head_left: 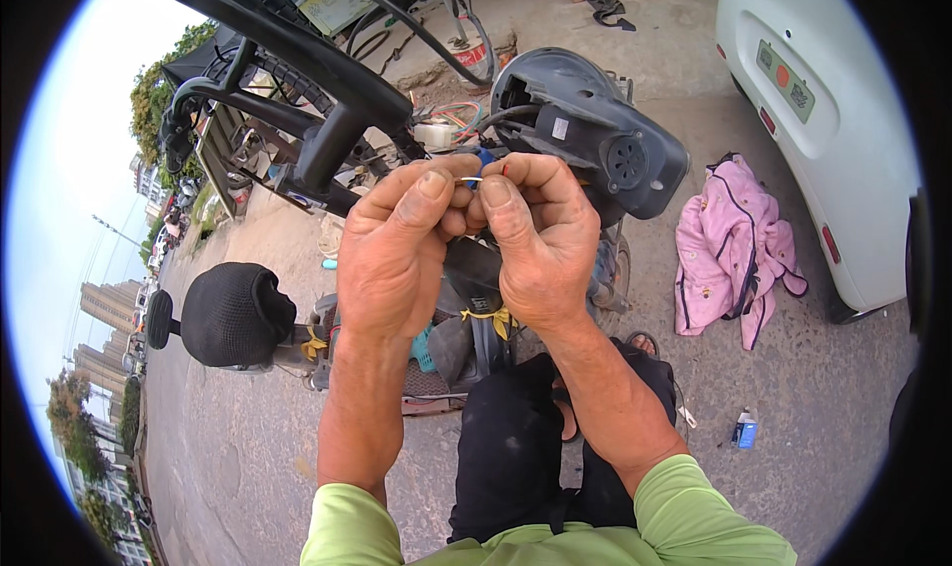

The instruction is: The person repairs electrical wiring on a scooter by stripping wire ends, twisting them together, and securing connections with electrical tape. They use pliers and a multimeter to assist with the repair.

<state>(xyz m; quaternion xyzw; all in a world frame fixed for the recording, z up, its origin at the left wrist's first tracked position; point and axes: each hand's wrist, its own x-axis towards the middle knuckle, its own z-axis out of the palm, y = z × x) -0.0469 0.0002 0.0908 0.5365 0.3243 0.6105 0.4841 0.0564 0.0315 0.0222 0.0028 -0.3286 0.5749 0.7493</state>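
My left hand point(402, 249) and my right hand point(540, 239) are raised together in the middle of the view, fingertips meeting. Between them they pinch thin wires point(483, 176): a bare metal end, a red-sleeved one and a blue one. The wires run back toward the open grey plastic housing point(595, 129) of a scooter's handlebar head, just behind my right hand. A black handlebar point(297, 45) crosses above my left hand. Most of the wires are hidden by my fingers.
A black seat point(236, 313) sits at lower left. A pink garment point(729, 249) lies on the concrete at right, beside a white vehicle point(823, 110). A small blue bottle point(746, 429) lies near my knee. Loose cables and tools clutter the ground behind the handlebar.
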